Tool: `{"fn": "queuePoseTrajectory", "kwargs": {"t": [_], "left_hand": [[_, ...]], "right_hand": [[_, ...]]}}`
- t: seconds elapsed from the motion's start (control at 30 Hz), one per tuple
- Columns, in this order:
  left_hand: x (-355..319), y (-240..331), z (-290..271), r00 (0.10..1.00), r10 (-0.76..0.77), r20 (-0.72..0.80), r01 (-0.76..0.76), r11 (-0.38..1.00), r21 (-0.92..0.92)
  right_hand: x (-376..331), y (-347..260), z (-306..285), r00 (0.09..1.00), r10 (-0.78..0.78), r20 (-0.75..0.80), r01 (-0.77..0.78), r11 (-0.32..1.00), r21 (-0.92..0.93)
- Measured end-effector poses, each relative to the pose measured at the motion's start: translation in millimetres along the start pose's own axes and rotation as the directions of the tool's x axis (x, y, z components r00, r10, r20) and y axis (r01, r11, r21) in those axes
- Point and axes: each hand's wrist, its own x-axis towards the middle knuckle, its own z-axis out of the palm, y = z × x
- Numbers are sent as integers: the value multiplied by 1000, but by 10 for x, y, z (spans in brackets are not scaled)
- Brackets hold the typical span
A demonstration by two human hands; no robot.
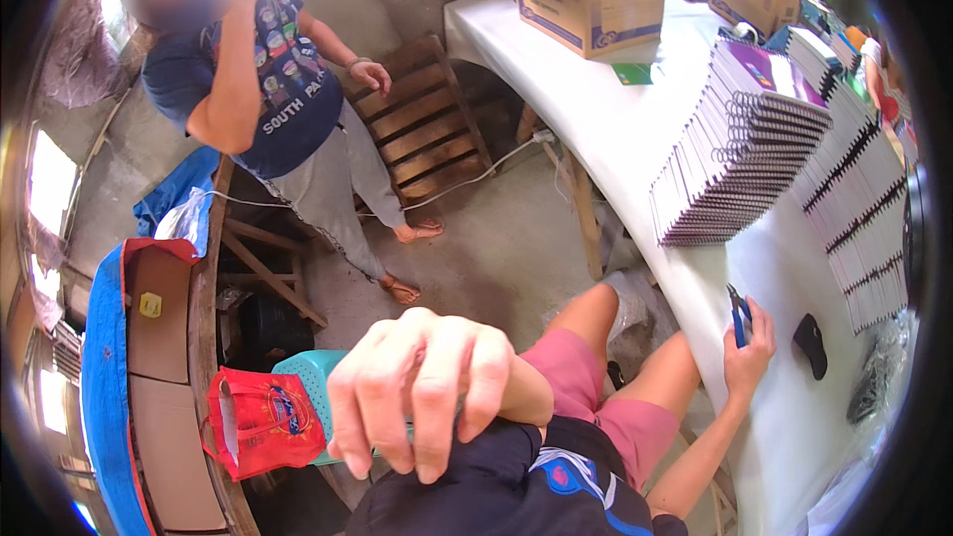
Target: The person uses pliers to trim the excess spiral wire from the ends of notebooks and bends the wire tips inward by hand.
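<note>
- Right hand (747, 349) is gripping blue-handled pliers (738, 315), fingers closed around them, resting on the white table (635, 129).
- Left hand (422, 389) is hanging near the camera, fingers curled, holding nothing visible.
- Stacked spiral notebooks (740, 144) are lying beyond the right hand.

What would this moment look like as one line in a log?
left hand: raised near camera, curled, contents unclear | right hand: holds blue-handled pliers at white table edge | nearby: spiral notebook stacks
</note>
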Motion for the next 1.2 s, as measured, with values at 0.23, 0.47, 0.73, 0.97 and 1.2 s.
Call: {"fn": "queuePoseTrajectory", "kwargs": {"t": [0.23, 0.47, 0.73, 0.97, 1.2], "left_hand": [[82, -83, 15, 995, -39, 92, 39, 999, 1], [144, -11, -18, 969, -166, 181, 156, 985, 69], [100, -152, 0, 974, -153, 170, 157, 988, -8], [122, -35, 75, 976, -158, 150, 154, 987, 39], [96, -78, 37, 972, -193, 137, 187, 981, 55]], "right_hand": [[-87, 271, 81, 994, 64, 86, -65, 998, 4], [-94, 250, 89, 992, 60, 115, -61, 998, 6], [-66, 207, 25, 977, 147, 152, -167, 978, 128], [-127, 297, 124, 989, 115, 95, -124, 987, 102], [-123, 208, 71, 981, 157, 115, -164, 985, 50]]}}
